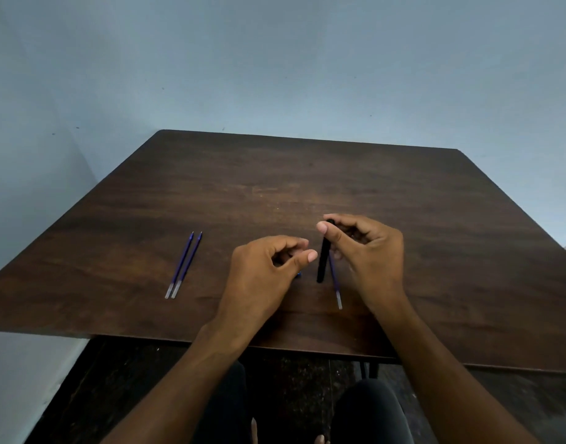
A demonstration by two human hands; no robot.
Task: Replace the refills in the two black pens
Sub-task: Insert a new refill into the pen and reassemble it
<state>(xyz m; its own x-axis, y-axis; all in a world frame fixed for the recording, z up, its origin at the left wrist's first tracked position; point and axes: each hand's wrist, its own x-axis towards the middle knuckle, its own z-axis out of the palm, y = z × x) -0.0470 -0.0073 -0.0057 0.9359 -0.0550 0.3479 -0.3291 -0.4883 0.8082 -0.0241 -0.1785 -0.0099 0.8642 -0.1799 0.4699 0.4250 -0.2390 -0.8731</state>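
Dark wooden table (403, 200), right hand (368, 251) gripping black pen (323, 261), left hand (265, 267) beside it, fingers curled, contents unclear

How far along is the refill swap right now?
Early. Apparently done: one blue refill lies by the right hand. In hand: that hand holds a slim black pen barrel. Left: two blue refills lie untouched on the dark wooden table; no second pen visible.
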